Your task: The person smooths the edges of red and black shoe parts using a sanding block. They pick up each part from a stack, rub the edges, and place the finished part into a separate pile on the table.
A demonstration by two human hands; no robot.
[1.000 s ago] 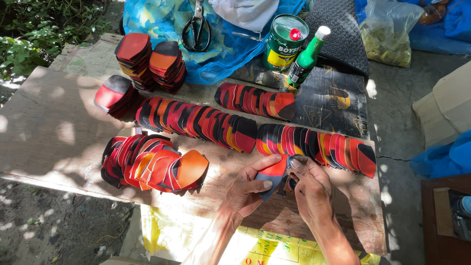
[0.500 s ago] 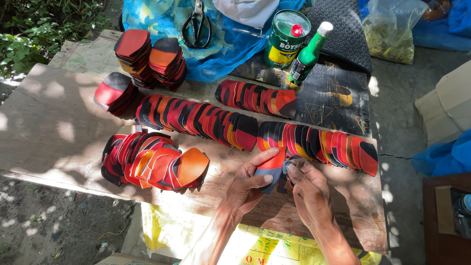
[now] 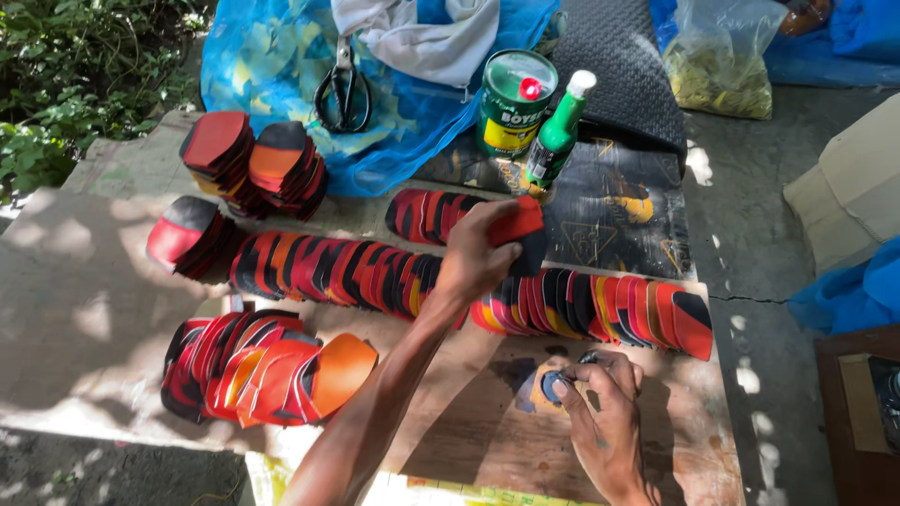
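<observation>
My left hand (image 3: 476,258) is raised over the board and grips a red and black shaped piece (image 3: 521,230), close to the short upper row of overlapping pieces (image 3: 422,214). My right hand (image 3: 600,398) rests on the wooden board (image 3: 487,440) and pinches a small dark tool against a bluish patch (image 3: 544,389). A long row of red, orange and black pieces (image 3: 600,314) lies just beyond my right hand.
Stacks of pieces (image 3: 248,164) and a fanned pile (image 3: 267,370) lie at left. A green tin (image 3: 515,101), a green bottle (image 3: 557,131), scissors (image 3: 341,90) on blue plastic (image 3: 272,66), a black mat (image 3: 619,66) and a plastic bag (image 3: 722,61) sit at the back.
My left hand has lifted the red and black piece off the board and carried it up toward the upper row. My right hand stays low on the board.
</observation>
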